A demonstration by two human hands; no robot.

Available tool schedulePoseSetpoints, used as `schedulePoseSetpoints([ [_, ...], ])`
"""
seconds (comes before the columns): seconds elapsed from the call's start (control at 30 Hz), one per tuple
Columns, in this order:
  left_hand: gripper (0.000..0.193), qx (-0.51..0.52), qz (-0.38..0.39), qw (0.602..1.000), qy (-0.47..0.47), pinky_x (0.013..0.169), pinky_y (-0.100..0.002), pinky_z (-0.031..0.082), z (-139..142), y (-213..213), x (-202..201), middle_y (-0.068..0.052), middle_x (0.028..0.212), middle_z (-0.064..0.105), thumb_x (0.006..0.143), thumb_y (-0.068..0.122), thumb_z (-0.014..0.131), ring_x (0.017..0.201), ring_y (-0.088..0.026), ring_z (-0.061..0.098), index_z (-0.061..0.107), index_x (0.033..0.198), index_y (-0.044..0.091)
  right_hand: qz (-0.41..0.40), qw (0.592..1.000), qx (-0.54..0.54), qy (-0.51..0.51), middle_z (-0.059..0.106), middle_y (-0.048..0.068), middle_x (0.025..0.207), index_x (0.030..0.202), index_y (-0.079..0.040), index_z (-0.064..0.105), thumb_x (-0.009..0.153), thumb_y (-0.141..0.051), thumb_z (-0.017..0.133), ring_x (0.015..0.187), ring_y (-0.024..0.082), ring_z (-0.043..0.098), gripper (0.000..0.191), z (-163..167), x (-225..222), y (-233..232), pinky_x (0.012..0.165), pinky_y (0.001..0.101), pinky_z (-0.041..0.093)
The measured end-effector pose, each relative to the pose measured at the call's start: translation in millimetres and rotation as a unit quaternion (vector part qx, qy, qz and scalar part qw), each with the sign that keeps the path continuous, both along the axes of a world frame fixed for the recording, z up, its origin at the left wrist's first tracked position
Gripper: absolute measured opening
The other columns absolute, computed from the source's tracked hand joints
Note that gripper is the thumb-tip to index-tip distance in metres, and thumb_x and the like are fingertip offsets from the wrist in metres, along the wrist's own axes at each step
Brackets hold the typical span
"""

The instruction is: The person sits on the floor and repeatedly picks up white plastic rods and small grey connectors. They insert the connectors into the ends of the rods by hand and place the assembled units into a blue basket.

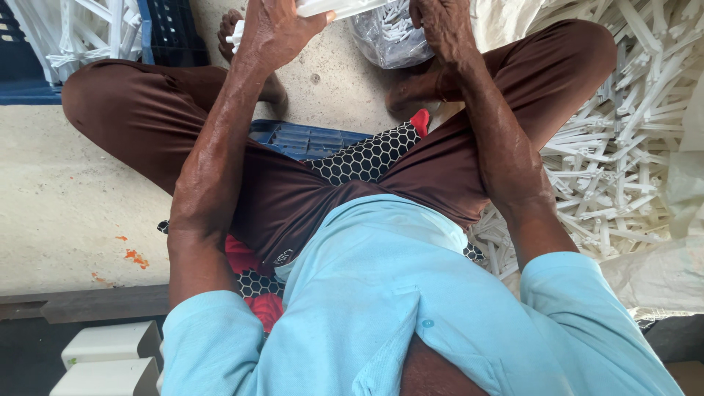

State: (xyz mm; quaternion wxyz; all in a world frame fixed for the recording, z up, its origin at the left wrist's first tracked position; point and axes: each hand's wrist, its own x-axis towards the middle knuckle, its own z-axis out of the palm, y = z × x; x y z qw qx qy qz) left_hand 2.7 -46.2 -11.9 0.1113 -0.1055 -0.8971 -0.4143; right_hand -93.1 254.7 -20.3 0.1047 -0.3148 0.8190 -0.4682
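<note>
step: handling white plastic part at top edge, over clear bag on floor | left hand grip clamped on part | right hand grip: cannot tell | next, judged: needs steady two-handed hold

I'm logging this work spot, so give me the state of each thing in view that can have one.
left hand: closed on a white plastic part
right hand: at the clear bag, grip hidden
clear bag: holds white pieces
white parts pile: loose heap at the right
blue crate: holds white parts
blue lid: flat under the legs
</note>
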Motion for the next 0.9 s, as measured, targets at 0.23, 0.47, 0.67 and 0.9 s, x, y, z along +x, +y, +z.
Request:
schedulePoseSetpoints([
  [0.23,0.038,0.042,0.026,0.993,-0.108,0.045,-0.026,0.059,3,-1,0,-0.015,0.076,0.07,0.1,0.029,0.085,0.055,-0.017,0.068,0.071,0.11,-0.006,-0.01,0.998,0.025,-0.065,0.056,0.0,0.075,0.086,-0.01,0.063,0.116,-0.063,0.033,0.064,0.012,0.051,0.068,-14,2,8,0.057,0.0311,0.045],
  [0.47,0.035,0.029,0.0,0.992,-0.12,0.045,-0.026,0.058,3,-6,2,-0.012,0.074,0.07,0.102,0.028,0.084,0.054,-0.016,0.066,0.072,0.112,-0.004,0.02,1.0,-0.016,0.002,0.059,0.004,0.08,0.1,-0.004,0.065,0.122,-0.048,0.044,0.071,0.013,0.057,0.054,1,6,9,0.062,0.0328,0.049],
  [0.67,0.032,-0.016,0.005,0.998,-0.063,0.047,-0.028,0.057,-2,-3,1,-0.01,0.069,0.067,0.1,0.025,0.087,0.055,-0.014,0.065,0.072,0.106,-0.002,0.009,0.997,-0.009,-0.074,0.052,0.001,0.062,0.083,-0.006,0.062,0.113,-0.058,0.038,0.055,0.012,0.048,0.065,-10,5,5,0.052,0.0328,0.041],
  [0.9,0.032,-0.024,0.01,0.998,-0.057,0.041,-0.024,0.053,-2,-6,0,-0.007,0.065,0.064,0.101,0.024,0.086,0.049,-0.013,0.061,0.071,0.103,-0.004,-0.024,0.998,0.038,-0.049,0.057,0.003,0.075,0.085,-0.006,0.061,0.114,-0.066,0.032,0.064,0.013,0.052,0.073,-7,6,8,0.06,0.0358,0.047],
])
